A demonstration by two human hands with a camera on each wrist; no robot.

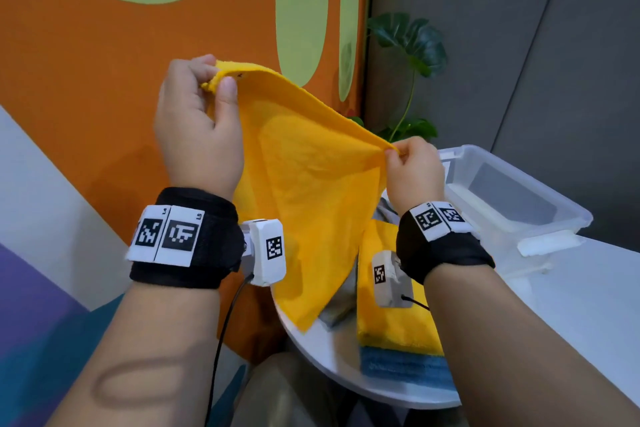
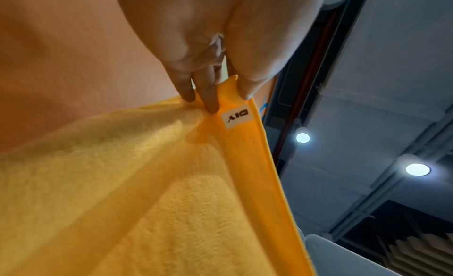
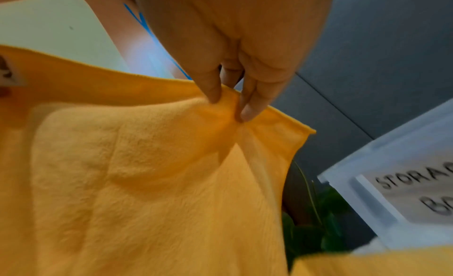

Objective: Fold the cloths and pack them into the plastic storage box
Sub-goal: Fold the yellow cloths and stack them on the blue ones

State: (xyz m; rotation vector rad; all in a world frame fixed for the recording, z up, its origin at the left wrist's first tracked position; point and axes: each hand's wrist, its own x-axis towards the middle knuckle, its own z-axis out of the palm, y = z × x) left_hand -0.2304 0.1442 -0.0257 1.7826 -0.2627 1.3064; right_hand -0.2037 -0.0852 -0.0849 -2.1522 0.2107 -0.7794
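Note:
A yellow cloth (image 1: 304, 184) hangs in the air, stretched between both hands above the white table (image 1: 554, 305). My left hand (image 1: 197, 121) pinches its upper left corner (image 2: 228, 98), near a small white label (image 2: 236, 118). My right hand (image 1: 412, 166) pinches the top edge a little in from the right corner (image 3: 230, 105). The clear plastic storage box (image 1: 512, 191) stands open on the table to the right, its label (image 3: 421, 191) close to my right hand. More folded cloths lie below on the table: a yellow one (image 1: 391, 319) on a blue one (image 1: 405, 364), with a grey one (image 1: 337, 308) beside them.
An orange and green wall (image 1: 138, 45) is right behind the cloth. A leafy plant (image 1: 412, 45) stands in the corner behind the box. The table's rounded edge (image 1: 311, 357) is near my body.

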